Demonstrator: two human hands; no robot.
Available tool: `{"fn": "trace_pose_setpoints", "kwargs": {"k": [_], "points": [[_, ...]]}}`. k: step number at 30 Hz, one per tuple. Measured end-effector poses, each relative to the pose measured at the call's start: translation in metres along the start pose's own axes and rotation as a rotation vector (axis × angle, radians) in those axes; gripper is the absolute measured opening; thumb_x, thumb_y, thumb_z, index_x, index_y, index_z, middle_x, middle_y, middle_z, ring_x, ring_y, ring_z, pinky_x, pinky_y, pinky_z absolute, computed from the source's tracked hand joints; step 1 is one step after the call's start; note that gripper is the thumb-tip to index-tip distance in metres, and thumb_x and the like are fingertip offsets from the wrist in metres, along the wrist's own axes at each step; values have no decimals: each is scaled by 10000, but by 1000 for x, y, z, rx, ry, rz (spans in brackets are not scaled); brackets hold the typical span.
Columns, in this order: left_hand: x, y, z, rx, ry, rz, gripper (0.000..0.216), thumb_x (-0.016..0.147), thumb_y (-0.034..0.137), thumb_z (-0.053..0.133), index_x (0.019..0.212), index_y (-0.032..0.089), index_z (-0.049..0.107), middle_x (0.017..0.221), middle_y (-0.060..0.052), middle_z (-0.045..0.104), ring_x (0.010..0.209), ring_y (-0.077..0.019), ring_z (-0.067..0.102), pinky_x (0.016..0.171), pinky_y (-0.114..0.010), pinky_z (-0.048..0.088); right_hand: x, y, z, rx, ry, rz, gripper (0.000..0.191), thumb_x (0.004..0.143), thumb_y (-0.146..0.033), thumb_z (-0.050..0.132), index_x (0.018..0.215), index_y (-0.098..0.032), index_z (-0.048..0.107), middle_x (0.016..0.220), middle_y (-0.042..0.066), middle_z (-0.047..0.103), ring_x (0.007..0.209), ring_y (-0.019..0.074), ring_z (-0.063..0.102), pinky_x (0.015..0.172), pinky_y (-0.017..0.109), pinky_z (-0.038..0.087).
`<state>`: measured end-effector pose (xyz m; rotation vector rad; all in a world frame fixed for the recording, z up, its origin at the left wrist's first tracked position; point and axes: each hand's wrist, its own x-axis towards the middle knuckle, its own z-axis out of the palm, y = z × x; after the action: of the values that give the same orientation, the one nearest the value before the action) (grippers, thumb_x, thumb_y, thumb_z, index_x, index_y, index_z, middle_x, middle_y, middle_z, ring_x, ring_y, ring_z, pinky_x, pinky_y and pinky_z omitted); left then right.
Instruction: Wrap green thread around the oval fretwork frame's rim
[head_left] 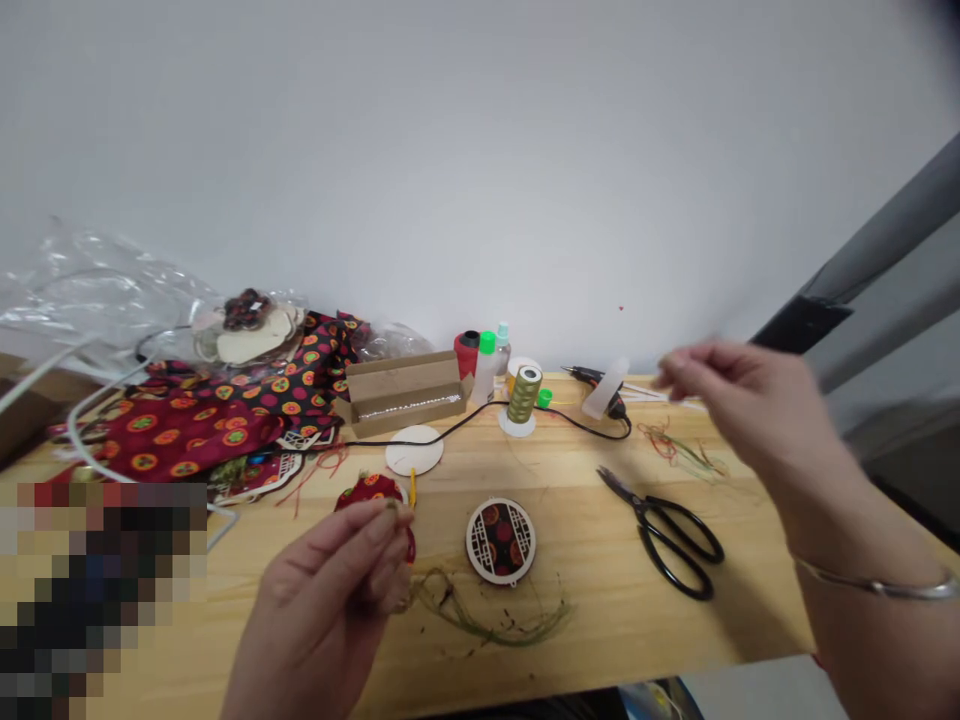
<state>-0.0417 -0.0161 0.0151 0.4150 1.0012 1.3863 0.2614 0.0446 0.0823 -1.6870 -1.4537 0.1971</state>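
Observation:
My left hand [337,590] is closed in a pinch at the lower left, with a bit of olive-green thread [392,507] showing at the fingertips. Just behind it lies a red patterned fabric piece [369,488], partly hidden by the fingers. Raised at the right, my right hand [742,395] is pinched and slightly blurred; anything between its fingertips is too fine to see. A round ornament [501,541] with white lattice sides and a dark patterned middle lies between the hands. Loose green threads [510,632] are strewn in front of it. Black-handled scissors [667,530] lie below my right hand.
Along the back stand a green thread spool [524,397], a green-capped bottle [486,368], an open cardboard box [405,395] and a glue gun [600,385]. Patterned fabric [202,425] and plastic wrapping fill the left. A black cord [469,425] crosses the table; a white disc [415,452] lies there.

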Motion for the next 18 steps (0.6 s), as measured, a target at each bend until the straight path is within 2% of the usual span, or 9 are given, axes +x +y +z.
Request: {"fn": "trace_pose_setpoints", "kwargs": {"k": [3,5,7,8,11,12,15,18], "points": [[-6,-11,4,30,-73,-95,230,480,226,857,646,155,714,543,-10,622,428,-42,402,394,-157,317,8,-39,-6,321,226,-288,147,813,-310,618,858,-176,658,826,36,670,775,160,660,773,337,520],[-11,-16,6,77,-118,-144,202,505,238,850,636,149,725,521,-12,608,424,-36,383,405,-162,291,8,-53,-3,456,249,-414,87,834,-268,597,832,-193,642,940,36,639,849,154,654,835,341,511],[-15,-19,6,133,-154,-168,181,537,255,835,624,138,729,458,10,538,415,-33,358,412,-167,258,7,-52,3,447,143,-475,73,842,-232,573,849,-204,640,1000,23,626,897,154,644,860,346,503],[-17,-20,6,159,-171,-172,180,550,268,827,617,133,730,434,22,497,412,-35,347,414,-172,243,6,-46,6,377,26,-488,92,838,-222,567,886,-210,645,1014,15,632,910,157,640,856,345,502],[-18,-21,5,222,-222,-181,198,561,299,815,610,125,735,432,24,457,418,-44,333,421,-187,214,2,-12,15,-73,-550,-448,230,805,-220,559,1013,-242,655,979,8,685,851,168,649,744,293,507],[-18,-21,5,238,-234,-182,199,565,301,812,609,123,736,435,23,452,422,-46,331,423,-191,210,1,1,17,-252,-627,-382,229,819,-200,514,976,-242,675,938,14,700,818,173,653,713,282,491],[-16,-21,4,266,-250,-178,208,572,315,807,606,121,736,436,26,436,427,-51,322,428,-198,207,-5,42,20,-753,-640,-143,198,785,-182,493,761,-197,689,804,64,704,755,218,647,621,280,429],[-15,-22,4,267,-248,-192,210,569,316,809,599,124,731,437,28,434,430,-54,320,428,-202,204,-14,75,18,-831,-643,-60,143,698,-121,532,679,-161,668,737,104,686,706,241,643,568,279,390]]}}
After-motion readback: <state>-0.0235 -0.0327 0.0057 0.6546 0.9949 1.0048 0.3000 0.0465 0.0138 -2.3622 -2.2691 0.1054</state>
